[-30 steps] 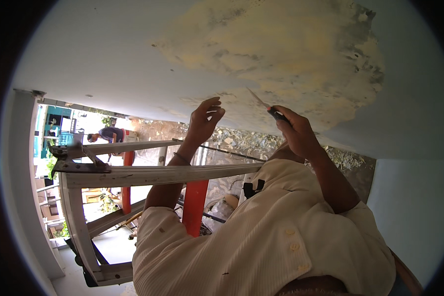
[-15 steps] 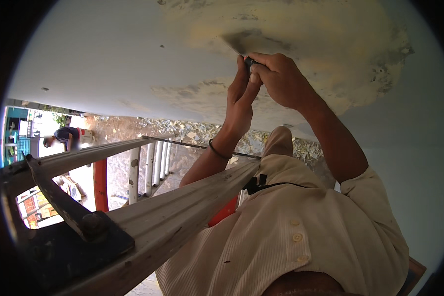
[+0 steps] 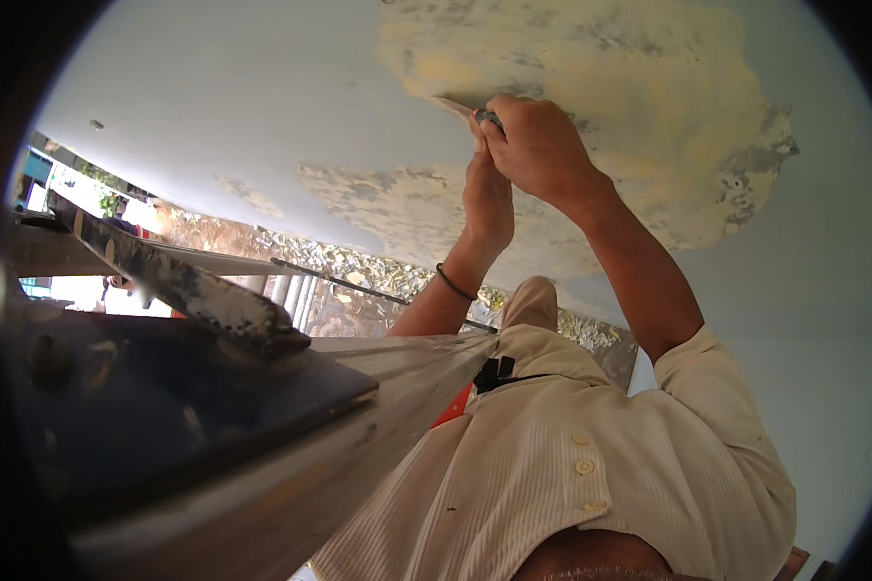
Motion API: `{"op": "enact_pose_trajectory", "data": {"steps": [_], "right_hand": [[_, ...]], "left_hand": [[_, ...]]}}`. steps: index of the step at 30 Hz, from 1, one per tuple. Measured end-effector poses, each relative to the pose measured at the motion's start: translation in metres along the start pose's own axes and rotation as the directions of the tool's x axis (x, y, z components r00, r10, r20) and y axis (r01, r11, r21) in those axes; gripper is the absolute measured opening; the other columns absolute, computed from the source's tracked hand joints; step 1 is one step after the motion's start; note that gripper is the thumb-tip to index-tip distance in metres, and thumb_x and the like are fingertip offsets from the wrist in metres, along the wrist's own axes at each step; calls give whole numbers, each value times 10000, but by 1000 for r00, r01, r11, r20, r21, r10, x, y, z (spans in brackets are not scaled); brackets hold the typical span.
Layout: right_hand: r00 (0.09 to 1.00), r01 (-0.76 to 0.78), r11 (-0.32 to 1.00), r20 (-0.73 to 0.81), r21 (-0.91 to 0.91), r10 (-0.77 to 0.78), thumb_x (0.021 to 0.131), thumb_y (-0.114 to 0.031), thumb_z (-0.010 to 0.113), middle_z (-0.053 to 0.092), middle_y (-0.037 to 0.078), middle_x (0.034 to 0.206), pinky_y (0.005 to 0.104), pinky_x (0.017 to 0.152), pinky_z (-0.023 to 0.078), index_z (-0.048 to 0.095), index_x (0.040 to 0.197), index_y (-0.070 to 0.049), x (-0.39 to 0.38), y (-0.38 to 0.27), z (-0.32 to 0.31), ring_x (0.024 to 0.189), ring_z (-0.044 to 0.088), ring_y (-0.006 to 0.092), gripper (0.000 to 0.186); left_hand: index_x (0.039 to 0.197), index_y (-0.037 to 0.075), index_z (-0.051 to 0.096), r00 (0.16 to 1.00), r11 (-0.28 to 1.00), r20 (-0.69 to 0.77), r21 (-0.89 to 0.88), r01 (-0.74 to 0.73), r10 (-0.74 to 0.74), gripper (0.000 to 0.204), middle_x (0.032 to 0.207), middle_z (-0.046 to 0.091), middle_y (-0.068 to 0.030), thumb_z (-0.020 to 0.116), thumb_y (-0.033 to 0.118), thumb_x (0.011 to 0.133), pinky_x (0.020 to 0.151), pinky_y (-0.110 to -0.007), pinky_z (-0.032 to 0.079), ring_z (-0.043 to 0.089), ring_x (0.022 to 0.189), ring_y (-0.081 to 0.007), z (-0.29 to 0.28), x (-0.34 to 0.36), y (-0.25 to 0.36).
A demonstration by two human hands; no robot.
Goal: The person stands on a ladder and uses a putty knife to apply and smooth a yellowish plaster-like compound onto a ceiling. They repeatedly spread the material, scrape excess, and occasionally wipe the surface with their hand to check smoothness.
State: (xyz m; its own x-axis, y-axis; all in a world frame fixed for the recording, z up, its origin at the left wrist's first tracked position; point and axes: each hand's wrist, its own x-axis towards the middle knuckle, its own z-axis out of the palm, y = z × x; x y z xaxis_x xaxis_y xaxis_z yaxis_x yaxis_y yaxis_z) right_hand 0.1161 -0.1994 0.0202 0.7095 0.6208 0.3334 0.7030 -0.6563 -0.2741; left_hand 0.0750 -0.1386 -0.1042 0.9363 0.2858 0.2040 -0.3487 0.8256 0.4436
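Note:
A scraper (image 3: 455, 106) with a flat metal blade and a dark handle lies against the patchy wall. My right hand (image 3: 541, 145) is wrapped round its handle, the knuckles close to the wall. Just below, my left hand (image 3: 487, 198) has its fingers pressed together at the scraper, by the base of the blade; part of its grip is hidden behind my right hand. Round the blade spreads a bare patch (image 3: 649, 136) of yellowish and grey plaster, bordered by pale paint (image 3: 213, 87).
A ladder (image 3: 397, 378) with a dark metal plate (image 3: 184, 387) stands close on my left. Paint flakes (image 3: 349, 266) litter the ground along the wall's foot. Plants (image 3: 102, 184) and bright structures appear at the far left.
My view has shifted, so the ladder's plate looks larger and nearer. My right hand has closed further round the scraper handle, and the blade now lies flatter to the wall.

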Motion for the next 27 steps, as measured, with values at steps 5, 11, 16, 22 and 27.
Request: {"op": "enact_pose_trajectory", "data": {"steps": [5,11,16,22,27], "right_hand": [[999,28,992,-13,-124,-30,1012,-214,642,708,255,879,524,750,567,646,916,18,1,-2,21,809,707,440,252],[999,24,994,-41,-104,-28,971,-193,657,698,255,906,520,738,591,637,949,15,-9,-13,24,801,722,439,210],[997,30,995,-70,-90,-36,889,-163,708,693,269,913,485,728,627,637,957,34,-9,-3,37,781,742,431,220],[990,72,992,-111,-105,-84,879,-159,713,670,259,863,460,642,626,632,953,44,-11,-19,38,753,752,396,231],[993,26,995,-114,-101,-38,886,-162,702,676,260,882,480,676,621,637,970,38,-11,-33,31,769,749,415,226]], "left_hand": [[1600,59,423,1000,989,-1,-146,18,-18,555,1603,501,-104,330,415,1184,1267,-421,316,455,1496,-247,-13,5,7],[1538,55,499,998,989,-44,-139,47,-54,530,1522,583,-109,366,415,1172,1227,-419,361,513,1439,-246,-13,-5,11],[1464,58,551,990,993,-114,-85,76,-86,491,1446,618,-95,358,400,1169,1173,-400,415,562,1365,-231,-14,-4,13],[1336,82,597,995,998,-91,-50,33,-37,439,1339,641,-73,321,379,1165,1116,-380,466,595,1298,-215,-16,-8,28],[1340,92,601,997,996,-54,-72,44,-48,413,1339,645,-67,348,364,1161,1096,-370,479,602,1279,-199,-1,-5,44]]}}
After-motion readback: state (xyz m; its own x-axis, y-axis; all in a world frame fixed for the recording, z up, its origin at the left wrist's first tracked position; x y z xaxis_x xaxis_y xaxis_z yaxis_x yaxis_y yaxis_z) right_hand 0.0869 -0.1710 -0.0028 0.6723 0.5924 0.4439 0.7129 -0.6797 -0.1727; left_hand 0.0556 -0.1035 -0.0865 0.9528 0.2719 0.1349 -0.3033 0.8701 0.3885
